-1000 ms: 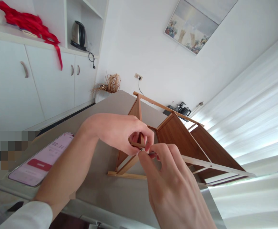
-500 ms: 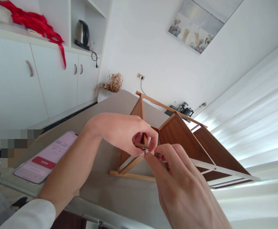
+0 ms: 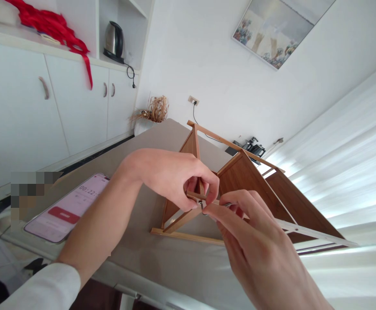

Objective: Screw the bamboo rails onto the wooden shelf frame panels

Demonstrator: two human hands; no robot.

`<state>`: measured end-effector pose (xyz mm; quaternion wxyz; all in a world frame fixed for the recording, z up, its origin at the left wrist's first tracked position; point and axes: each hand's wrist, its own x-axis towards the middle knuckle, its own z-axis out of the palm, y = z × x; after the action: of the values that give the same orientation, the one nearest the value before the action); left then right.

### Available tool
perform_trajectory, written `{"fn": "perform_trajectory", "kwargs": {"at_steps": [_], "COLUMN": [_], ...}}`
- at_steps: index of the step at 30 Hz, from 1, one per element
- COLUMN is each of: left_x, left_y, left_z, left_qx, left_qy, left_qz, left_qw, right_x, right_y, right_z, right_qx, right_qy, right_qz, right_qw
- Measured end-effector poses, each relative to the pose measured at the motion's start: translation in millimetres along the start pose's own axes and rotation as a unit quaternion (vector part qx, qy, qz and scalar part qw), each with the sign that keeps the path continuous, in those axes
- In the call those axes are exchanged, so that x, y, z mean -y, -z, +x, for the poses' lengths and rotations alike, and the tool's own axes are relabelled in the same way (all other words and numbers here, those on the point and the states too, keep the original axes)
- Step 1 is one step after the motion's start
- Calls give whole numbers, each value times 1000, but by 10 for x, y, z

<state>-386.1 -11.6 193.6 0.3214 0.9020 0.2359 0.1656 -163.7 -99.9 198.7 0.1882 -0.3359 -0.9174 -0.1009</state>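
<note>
A brown wooden shelf unit (image 3: pixel 250 183) lies on its side on the grey table, with slanted panels between its rails. My left hand (image 3: pixel 171 172) pinches the end of one wooden rail between thumb and fingers. At that end, my right hand (image 3: pixel 255 232) closes its thumb and forefinger on a thin, bent metal hex key (image 3: pixel 202 208). The key's short tip points up at the rail end by my left thumb, and part of its shaft is hidden behind my fingers. Whether the tip sits in a screw is too small to tell.
On the left of the table (image 3: pixel 149 146) a phone (image 3: pixel 58 217) shows a running timer. A dried plant (image 3: pixel 158 108) stands past the far edge. White cabinets (image 3: pixel 20 107) hold a kettle (image 3: pixel 114 41) and red ribbon (image 3: pixel 57 28). Pale curtains (image 3: pixel 365 137) hang at right.
The hex key and my right fingers have turned slightly at the rail end, so more of the key's bend shows. My left hand keeps its grip. The whole view has shifted a little.
</note>
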Motion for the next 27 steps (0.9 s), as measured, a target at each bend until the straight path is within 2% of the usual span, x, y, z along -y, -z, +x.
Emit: {"fn": "perform_trajectory", "kwargs": {"at_steps": [6, 14, 27], "left_x": [-24, -5, -25], "left_y": [14, 9, 6], "left_z": [-4, 1, 4], "left_qx": [8, 8, 9], "left_qy": [-2, -6, 4], "left_qz": [-3, -8, -15], "left_qw": [1000, 1000, 1000], "right_x": [-14, -9, -5], "right_y": [-58, -71, -89], "right_z": [-42, -51, -52], "right_qx": [-30, -16, -26], "right_qy": [2, -2, -8], "right_qz": [10, 7, 8], "right_qw": [999, 1000, 1000]}}
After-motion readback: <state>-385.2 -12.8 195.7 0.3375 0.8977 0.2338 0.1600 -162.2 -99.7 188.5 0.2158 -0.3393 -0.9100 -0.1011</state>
